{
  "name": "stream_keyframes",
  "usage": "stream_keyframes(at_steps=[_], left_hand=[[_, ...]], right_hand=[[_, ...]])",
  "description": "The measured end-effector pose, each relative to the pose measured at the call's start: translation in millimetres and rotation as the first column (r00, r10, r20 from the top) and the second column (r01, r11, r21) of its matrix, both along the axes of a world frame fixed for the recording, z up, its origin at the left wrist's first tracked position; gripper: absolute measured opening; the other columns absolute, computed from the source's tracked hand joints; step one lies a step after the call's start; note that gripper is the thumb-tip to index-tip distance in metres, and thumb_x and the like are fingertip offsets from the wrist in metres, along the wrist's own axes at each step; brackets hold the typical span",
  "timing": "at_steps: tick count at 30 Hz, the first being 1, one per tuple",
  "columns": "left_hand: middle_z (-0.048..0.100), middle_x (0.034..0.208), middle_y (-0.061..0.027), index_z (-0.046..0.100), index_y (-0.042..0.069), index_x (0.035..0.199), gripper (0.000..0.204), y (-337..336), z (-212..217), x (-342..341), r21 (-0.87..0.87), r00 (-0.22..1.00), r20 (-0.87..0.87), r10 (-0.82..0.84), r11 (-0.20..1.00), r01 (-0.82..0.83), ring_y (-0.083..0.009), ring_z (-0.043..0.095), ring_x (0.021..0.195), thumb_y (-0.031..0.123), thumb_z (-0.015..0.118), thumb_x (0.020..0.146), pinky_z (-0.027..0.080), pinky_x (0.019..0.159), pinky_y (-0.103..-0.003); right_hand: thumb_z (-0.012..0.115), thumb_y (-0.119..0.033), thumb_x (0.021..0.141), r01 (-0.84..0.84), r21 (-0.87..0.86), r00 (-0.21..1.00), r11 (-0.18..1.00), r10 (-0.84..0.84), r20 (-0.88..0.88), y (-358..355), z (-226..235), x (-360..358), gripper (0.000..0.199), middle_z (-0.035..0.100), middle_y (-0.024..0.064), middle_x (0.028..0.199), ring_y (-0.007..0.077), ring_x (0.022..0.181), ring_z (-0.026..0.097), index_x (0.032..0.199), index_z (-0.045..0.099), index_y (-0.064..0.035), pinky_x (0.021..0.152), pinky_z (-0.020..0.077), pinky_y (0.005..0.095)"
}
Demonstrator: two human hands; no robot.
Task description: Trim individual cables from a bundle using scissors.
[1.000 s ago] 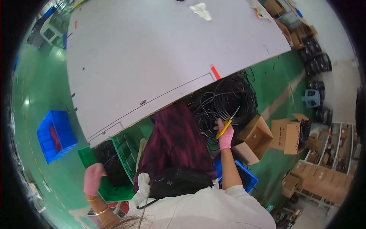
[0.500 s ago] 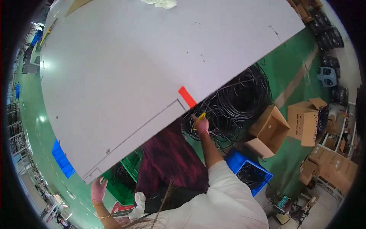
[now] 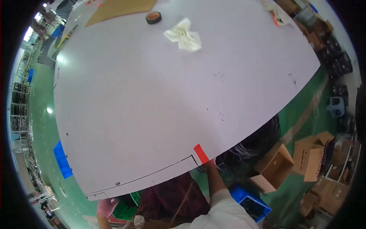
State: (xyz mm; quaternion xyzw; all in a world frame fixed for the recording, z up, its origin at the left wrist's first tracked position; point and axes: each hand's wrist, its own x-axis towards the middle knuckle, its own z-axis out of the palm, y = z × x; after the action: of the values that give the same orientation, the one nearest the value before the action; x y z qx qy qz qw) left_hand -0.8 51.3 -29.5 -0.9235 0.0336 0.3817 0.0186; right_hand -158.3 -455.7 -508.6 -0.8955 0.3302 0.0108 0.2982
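A large white tabletop (image 3: 133,103) fills most of the view, with a drawn black outline along its near edge. A red strip (image 3: 201,154) lies at that edge. My right hand (image 3: 212,162) reaches just beyond the strip, and the table edge hides most of it; its fingers and anything in them do not show. At the near left corner, my left hand (image 3: 106,208) in a pink glove is close against the table's edge, its fingers partly hidden and blurred.
On the table lie a crumpled white cloth (image 3: 185,36), a dark tape roll (image 3: 153,17), a brown cardboard sheet (image 3: 118,11) and a yellow cutter (image 3: 68,36). Black cable coils (image 3: 263,133), open cardboard boxes (image 3: 275,168) and a blue crate (image 3: 251,204) stand on the right floor.
The view has tilted up, bringing the cloth and tape roll in. My right hand, earlier visible with a yellow-handled tool, is now mostly behind the table edge.
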Motion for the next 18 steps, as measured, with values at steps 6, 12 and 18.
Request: stream_keyframes(at_steps=[6,12,18], left_hand=[[0.072,0.099,-0.0115,0.075,0.010,0.099,0.028,-108,54,5,-0.407,0.903,-0.430,0.011,0.890,-0.205,-0.0309,0.068,0.090,0.034,0.062,0.093,0.054,0.083,-0.037],[0.069,0.115,-0.0146,0.069,0.004,0.114,0.023,-197,105,9,-0.977,0.954,0.136,-0.266,0.123,0.174,-0.0282,0.069,0.099,0.006,0.066,0.091,0.055,0.085,-0.033],[0.058,0.135,-0.0057,0.061,0.013,0.128,0.045,-259,174,-17,-0.679,0.689,0.674,-0.265,0.144,0.720,-0.0206,0.063,0.073,0.006,0.064,0.083,0.051,0.064,-0.032]], right_hand=[[0.062,-0.009,0.089,0.404,0.235,0.827,0.884,-0.463,0.319,-30,217,-91,0.007,0.061,0.0034,0.085,0.0125,0.071,0.056,0.082,0.061,-0.0069,0.067,0.0468,0.0290],[0.061,-0.010,0.088,0.261,0.727,0.602,0.635,-0.696,0.391,-21,500,-35,0.012,0.056,0.0044,0.068,0.0126,0.059,0.053,0.096,0.056,-0.0016,0.056,0.0405,0.0245],[0.067,-0.002,0.082,-0.240,0.553,0.867,0.798,-0.080,0.492,53,609,14,0.006,0.057,0.0008,0.073,0.0101,0.064,0.054,0.087,0.063,-0.0011,0.060,0.0431,0.0237]])
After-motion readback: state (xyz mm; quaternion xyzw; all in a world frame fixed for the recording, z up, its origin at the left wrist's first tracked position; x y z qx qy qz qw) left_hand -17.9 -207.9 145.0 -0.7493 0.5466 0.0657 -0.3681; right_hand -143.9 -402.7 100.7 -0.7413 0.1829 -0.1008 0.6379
